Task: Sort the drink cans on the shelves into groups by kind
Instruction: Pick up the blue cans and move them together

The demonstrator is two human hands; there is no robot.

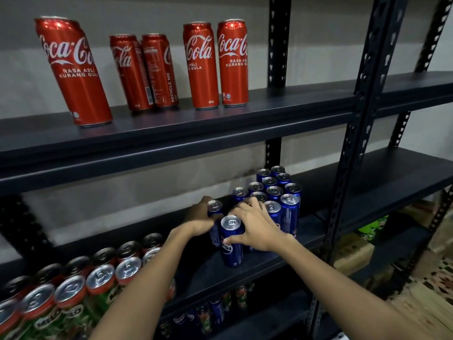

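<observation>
The right hand (255, 224) curls round the front Pepsi can (232, 241), thumb low on its face and fingers spread over the cans behind. The left hand (201, 217) wraps the far side of a second Pepsi can (215, 209), just left of and behind the first; both cans stand upright on the middle shelf (269, 266). Directly beyond the right hand's fingertips the Pepsi cluster (277, 190) is packed tight, can touching can, running back toward the wall. In front of the held can the shelf board lies bare to its front edge; right of the cluster it runs bare to the dark upright post (348, 168). Left of the left forearm, Milo cans (103, 278) stand in rows along the same shelf. Above both hands, five Coca-Cola cans (203, 65) stand on the upper shelf (294, 104), loosely spaced. Below, more cans sit in shadow, kinds hard to tell.
</observation>
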